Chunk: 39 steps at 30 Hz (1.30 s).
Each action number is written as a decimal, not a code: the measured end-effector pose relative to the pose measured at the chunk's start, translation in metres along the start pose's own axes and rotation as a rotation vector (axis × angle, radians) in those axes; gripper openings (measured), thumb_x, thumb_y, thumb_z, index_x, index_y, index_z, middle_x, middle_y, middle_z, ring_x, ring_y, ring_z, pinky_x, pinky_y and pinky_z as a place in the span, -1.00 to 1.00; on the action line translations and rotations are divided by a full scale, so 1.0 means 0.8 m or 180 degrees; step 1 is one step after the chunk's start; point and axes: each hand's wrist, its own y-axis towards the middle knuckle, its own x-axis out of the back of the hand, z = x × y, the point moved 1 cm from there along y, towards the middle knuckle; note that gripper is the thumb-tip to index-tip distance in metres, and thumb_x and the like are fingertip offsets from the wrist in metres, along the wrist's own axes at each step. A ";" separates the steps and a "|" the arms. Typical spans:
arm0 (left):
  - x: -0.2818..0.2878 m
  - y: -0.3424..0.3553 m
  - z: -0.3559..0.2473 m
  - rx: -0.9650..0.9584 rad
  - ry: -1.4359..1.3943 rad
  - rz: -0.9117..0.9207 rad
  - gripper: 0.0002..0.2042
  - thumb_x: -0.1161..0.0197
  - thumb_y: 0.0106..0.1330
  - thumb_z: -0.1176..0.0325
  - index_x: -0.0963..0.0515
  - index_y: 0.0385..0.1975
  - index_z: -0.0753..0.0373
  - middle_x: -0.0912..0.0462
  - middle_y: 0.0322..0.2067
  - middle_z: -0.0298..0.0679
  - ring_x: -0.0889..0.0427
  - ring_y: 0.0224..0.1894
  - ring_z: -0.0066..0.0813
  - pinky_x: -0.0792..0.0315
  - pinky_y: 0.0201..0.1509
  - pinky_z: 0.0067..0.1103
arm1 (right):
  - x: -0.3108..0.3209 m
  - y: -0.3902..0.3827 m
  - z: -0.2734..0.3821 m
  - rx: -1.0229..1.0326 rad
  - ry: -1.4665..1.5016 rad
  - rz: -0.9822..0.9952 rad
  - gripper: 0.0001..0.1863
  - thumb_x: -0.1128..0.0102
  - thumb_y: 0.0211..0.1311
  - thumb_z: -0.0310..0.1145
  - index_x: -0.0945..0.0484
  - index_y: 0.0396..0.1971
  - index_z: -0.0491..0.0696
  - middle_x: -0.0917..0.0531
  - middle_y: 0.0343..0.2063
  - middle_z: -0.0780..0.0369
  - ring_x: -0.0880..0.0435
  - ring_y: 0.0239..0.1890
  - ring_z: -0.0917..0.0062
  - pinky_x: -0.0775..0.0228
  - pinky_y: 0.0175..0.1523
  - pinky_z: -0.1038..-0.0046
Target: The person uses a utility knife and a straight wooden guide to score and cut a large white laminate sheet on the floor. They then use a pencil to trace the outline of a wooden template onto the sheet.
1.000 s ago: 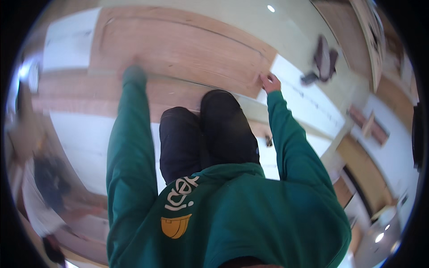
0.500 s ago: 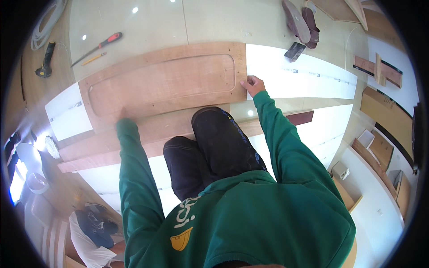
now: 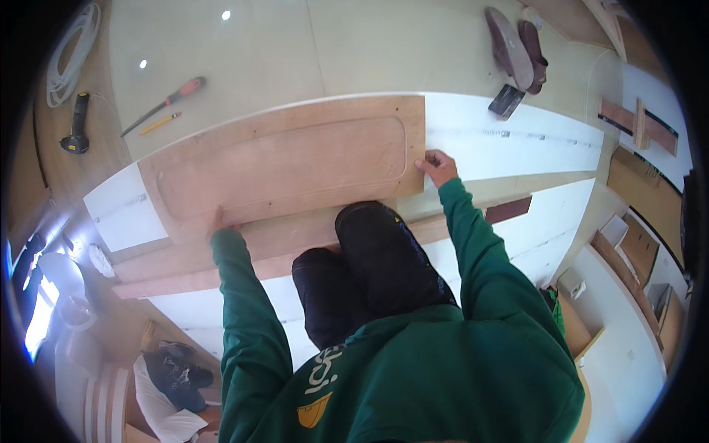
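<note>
A plywood panel [image 3: 295, 151] with a grooved rounded border and small holes lies across white boards [image 3: 509, 140] with more wooden strips along its near side. My right hand [image 3: 442, 167] grips the panel's right edge between thumb and fingers. My left hand [image 3: 220, 221] rests at the panel's near edge toward the left end, its fingers mostly hidden by the green sleeve. Beyond the panel lie a red-and-black screwdriver [image 3: 184, 91] and a yellow pencil [image 3: 159, 123]. My dark-trousered knees [image 3: 377, 258] are just below the panel.
A black-and-yellow tool [image 3: 77, 125] and coiled white hose [image 3: 72, 52] lie at left. Brown slippers [image 3: 509, 48] and a dark rectangular object [image 3: 506, 101] sit at upper right. Wooden offcuts [image 3: 636, 122] lie far right; dark fabric [image 3: 173, 373] lies lower left.
The view has swung, so the panel and both hands now appear lower in the picture, and the tools beyond have come into sight. My right hand stays at the panel's right edge.
</note>
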 end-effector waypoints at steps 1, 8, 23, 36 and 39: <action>0.008 0.007 0.004 -0.0237 0.0250 0.0376 -0.37 -0.44 0.11 0.35 -0.35 0.22 0.19 -0.50 0.02 -0.05 -0.55 -0.06 -0.12 -0.57 -0.06 -0.32 | 0.001 0.004 -0.001 -0.0047 0.0002 -0.0126 -0.65 -0.43 0.06 -0.39 -0.59 -0.15 -0.20 -0.67 -0.35 0.29 -0.59 -0.30 0.68 -0.50 -0.15 0.57; 0.040 0.071 -0.002 -0.1752 0.2071 0.1525 -0.34 -0.37 0.08 0.49 -0.29 0.25 0.20 -0.45 0.06 -0.06 -0.48 0.03 -0.18 -0.51 0.06 -0.22 | 0.001 0.028 0.038 0.0019 -0.0336 -0.0310 -0.59 -0.37 0.08 -0.17 -0.62 -0.25 -0.24 -0.70 -0.36 0.17 -0.64 -0.32 0.57 -0.48 -0.14 0.53; 0.064 -0.124 -0.061 0.0269 -0.1628 0.1002 -0.19 -0.39 0.18 0.13 -0.03 0.30 0.30 -0.29 0.22 -0.07 -0.40 0.19 -0.02 -0.43 0.20 -0.07 | 0.050 -0.175 0.416 0.1970 0.0271 0.0724 -0.62 -0.30 0.15 -0.17 -0.57 -0.37 -0.26 -0.57 -0.57 0.28 -0.46 -0.52 0.71 -0.30 -0.49 0.57; 0.153 -0.320 0.166 -0.2169 0.0472 0.0932 -0.54 -0.31 0.26 0.30 -0.46 0.10 0.40 -0.66 -0.27 -0.12 -0.62 -0.26 -0.45 -0.53 -0.28 -0.59 | -0.046 -0.192 0.454 0.3075 -0.0938 0.0567 -0.60 -0.09 0.26 -0.09 -0.57 -0.08 -0.07 -0.65 -0.48 0.02 -0.70 -0.33 0.28 -0.50 -0.18 0.27; 0.155 -0.375 0.231 -0.2348 0.0468 0.0741 -0.60 -0.30 0.26 0.31 -0.50 0.01 0.42 -0.63 -0.14 -0.05 -0.63 -0.11 -0.34 -0.51 -0.05 -0.47 | -0.045 -0.137 0.346 0.1637 -0.0148 0.0788 -0.58 -0.25 0.21 -0.35 -0.44 -0.01 -0.28 -0.66 -0.23 0.10 -0.71 -0.24 0.36 -0.63 -0.14 0.30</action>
